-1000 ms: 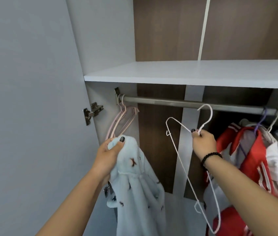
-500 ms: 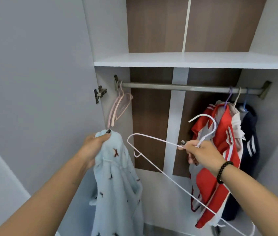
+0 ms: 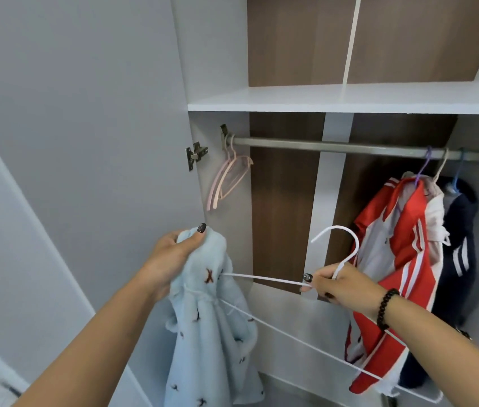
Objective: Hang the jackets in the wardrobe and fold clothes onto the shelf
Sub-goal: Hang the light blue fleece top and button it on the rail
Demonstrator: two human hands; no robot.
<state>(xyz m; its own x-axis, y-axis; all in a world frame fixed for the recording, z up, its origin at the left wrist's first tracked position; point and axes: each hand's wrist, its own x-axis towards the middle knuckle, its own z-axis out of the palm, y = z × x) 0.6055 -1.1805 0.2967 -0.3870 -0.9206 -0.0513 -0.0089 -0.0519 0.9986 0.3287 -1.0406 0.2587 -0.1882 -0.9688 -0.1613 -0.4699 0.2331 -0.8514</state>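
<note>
My left hand (image 3: 170,259) grips the top of a fluffy light-blue jacket (image 3: 211,342) with small dark prints, bunching the fabric near its collar while the rest hangs straight down in front of the open wardrobe door (image 3: 85,142). My right hand (image 3: 341,284), with a black bead bracelet (image 3: 386,308) on the wrist, pinches the neck of a white wire hanger (image 3: 264,279) just under its hook, which curves upward. One end of the hanger's shoulder touches the jacket's front just below my left hand, and its lower bar slants away toward the bottom right. The two hands are apart, each closed on its own thing. Ahead, the metal rail (image 3: 349,146) runs under the white shelf (image 3: 349,98). Two pink hangers (image 3: 226,180) hang bare at the rail's left end, beside the door hinge (image 3: 195,154). At the right end a red and white jacket (image 3: 393,259) hangs from a purple hook, with a pale garment (image 3: 437,210) just behind it and a navy jacket with white stripes (image 3: 458,254) farthest right.
</note>
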